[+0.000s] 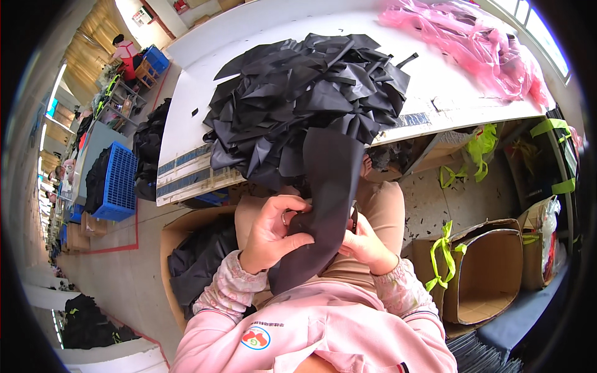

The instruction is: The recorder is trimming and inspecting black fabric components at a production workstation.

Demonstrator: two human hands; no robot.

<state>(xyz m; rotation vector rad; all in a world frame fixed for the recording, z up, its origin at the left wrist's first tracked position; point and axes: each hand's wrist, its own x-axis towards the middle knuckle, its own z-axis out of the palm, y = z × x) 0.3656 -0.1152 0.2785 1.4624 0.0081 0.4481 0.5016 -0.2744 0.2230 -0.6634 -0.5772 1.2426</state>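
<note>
A long black fabric piece [329, 180] hangs from the table edge down over my lap. My left hand [273, 233] grips its left side, thumb on top and fingers curled; a ring shows on one finger. On the opposite edge, my right hand [367, 245] is closed, its thumb and fingers pinched at the cloth. A small dark, shiny thing shows by the right fingertips, but I cannot make out what it is. Beyond both hands, a big heap of black fabric pieces [298, 93] lies loose on the white table [186, 124].
Left of my legs stands a cardboard box [171, 248] with black fabric inside. An open cardboard box [488, 273] with a yellow-green tie stands at the right. Pink plastic wrap [460, 43] covers the table's far right. A blue crate [118, 180] and another person [127, 59] are farther left.
</note>
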